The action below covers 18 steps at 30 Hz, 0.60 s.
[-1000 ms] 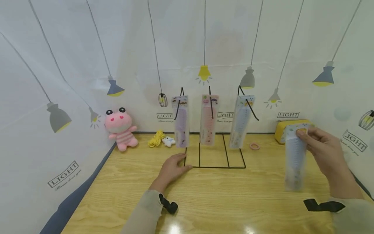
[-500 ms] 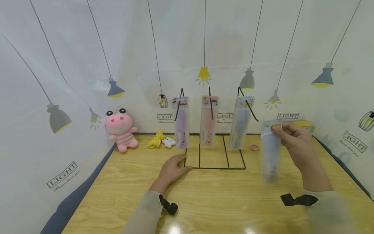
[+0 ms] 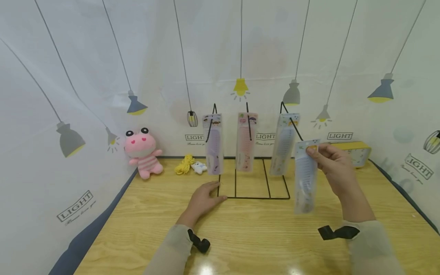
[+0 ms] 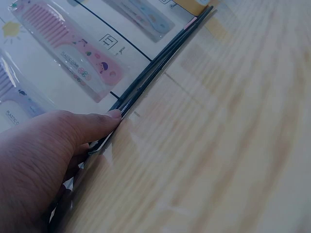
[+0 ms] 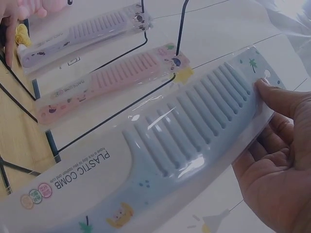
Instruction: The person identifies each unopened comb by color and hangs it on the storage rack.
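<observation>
My right hand (image 3: 326, 158) pinches the top of a packaged blue comb (image 3: 305, 176), which hangs down just right of a black wire rack (image 3: 254, 196). In the right wrist view the blue comb (image 5: 170, 155) fills the frame with my thumb on its upper end. The rack's hooks carry a purple comb (image 3: 214, 143), a pink comb (image 3: 245, 140) and another blue comb (image 3: 283, 144). My left hand (image 3: 203, 199) lies flat on the wooden table (image 3: 240, 236) with its fingers against the rack's front left corner (image 4: 121, 109).
A pink plush toy (image 3: 142, 152), a yellow cord bundle (image 3: 183, 163) and a small white toy (image 3: 198, 166) sit at the back left. A yellow box (image 3: 354, 152) stands at the back right. Printed curtain walls close in three sides.
My right hand has carried the packaged blue comb leftward, from the table's right side to just beside the rack's right hook. The left hand has stayed put.
</observation>
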Motion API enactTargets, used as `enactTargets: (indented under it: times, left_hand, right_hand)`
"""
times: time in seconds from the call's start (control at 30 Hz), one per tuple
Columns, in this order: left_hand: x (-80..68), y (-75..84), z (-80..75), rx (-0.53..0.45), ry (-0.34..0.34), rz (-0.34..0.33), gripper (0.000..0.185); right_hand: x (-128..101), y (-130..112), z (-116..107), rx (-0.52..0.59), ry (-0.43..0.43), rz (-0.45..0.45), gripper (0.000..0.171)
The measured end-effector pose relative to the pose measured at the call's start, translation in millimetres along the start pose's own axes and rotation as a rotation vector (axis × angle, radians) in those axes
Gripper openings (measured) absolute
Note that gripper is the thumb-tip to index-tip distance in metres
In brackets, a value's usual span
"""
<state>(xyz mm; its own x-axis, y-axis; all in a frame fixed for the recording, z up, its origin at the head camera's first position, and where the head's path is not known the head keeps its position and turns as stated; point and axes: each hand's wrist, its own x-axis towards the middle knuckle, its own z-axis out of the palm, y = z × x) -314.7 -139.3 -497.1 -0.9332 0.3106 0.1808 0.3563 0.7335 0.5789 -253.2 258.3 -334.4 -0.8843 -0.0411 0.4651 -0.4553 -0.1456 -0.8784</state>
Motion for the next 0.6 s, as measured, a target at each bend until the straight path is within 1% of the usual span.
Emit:
enactTargets:
  times: [0.17,0.27,0.4,0.6]
  left_hand:
    - [0.5,0.3,-0.6,-0.006,-0.005,0.001,0.071]
    - [0.6,0.0,-0.9,-0.001,-0.008,-0.004,0.072]
    - [0.8,-0.6,-0.5,-0.005,-0.012,-0.011,0.073]
    - [1.1,-1.6,-0.1,-0.004,-0.013,-0.008,0.073]
  right_hand:
    - [1.4,-0.4,3.0,-0.005,0.015,0.013,0.006]
    - [2.1,-0.3,5.1,0.019,0.024,0.025,0.003]
    - [3.4,1.3,7.0,0.055,0.016,0.033,0.003]
    - [7.6,5.3,7.8,0.081,0.010,0.047,0.004]
